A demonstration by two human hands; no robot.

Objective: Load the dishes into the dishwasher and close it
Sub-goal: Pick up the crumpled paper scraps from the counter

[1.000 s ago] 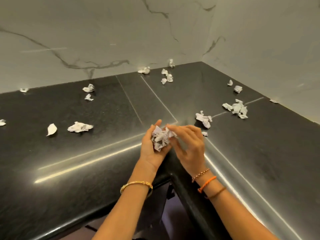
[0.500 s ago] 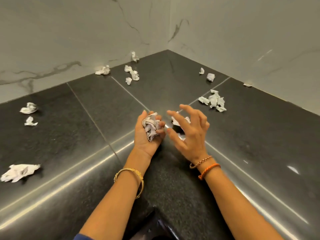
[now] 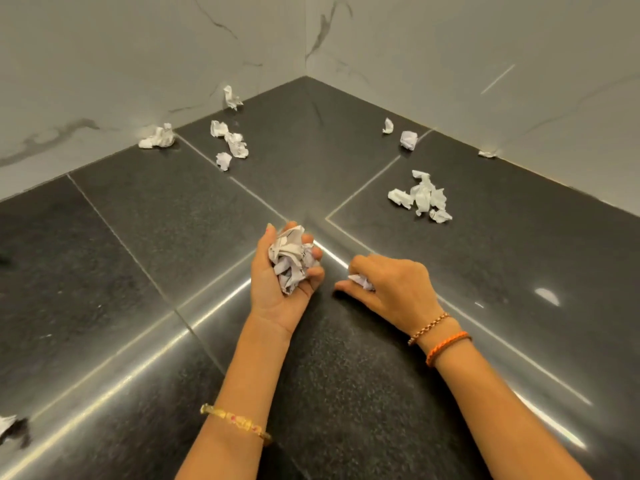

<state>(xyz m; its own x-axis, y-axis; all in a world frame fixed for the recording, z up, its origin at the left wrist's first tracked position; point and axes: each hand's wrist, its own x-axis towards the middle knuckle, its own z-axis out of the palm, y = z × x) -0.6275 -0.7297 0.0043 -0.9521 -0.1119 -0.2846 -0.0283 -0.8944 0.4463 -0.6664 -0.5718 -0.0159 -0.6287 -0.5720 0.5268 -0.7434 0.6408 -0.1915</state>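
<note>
Dishes and dishwasher appear nowhere in this head-camera view; a person's two hands work at the inner corner of a dark stone desk [image 3: 138, 258] strewn with crumpled paper. The left hand [image 3: 277, 282], palm up, cups a wad of paper [image 3: 292, 259], its fingers [image 3: 313, 271] curled round the bundle. Just beside it, the right hand [image 3: 394, 289] rests on the desk, back upward, with the fingers bent and pinching a small paper scrap [image 3: 362, 281] against the surface. A gold bangle [image 3: 235, 422] circles the left forearm; a beaded bracelet [image 3: 427, 329] and an orange cord [image 3: 446, 347] sit side by side on the right wrist. Loose paper lies well apart from the hands: a cluster of scraps [image 3: 420, 197] to the right, a pair [image 3: 401, 133] nearer the right wall, several more [image 3: 232, 142] toward the far corner, a ball [image 3: 157, 137] touching the left wall, and one piece [image 3: 7, 424] at the near left edge. Grey-veined marble walls [image 3: 485, 46] meet behind the desk.
</note>
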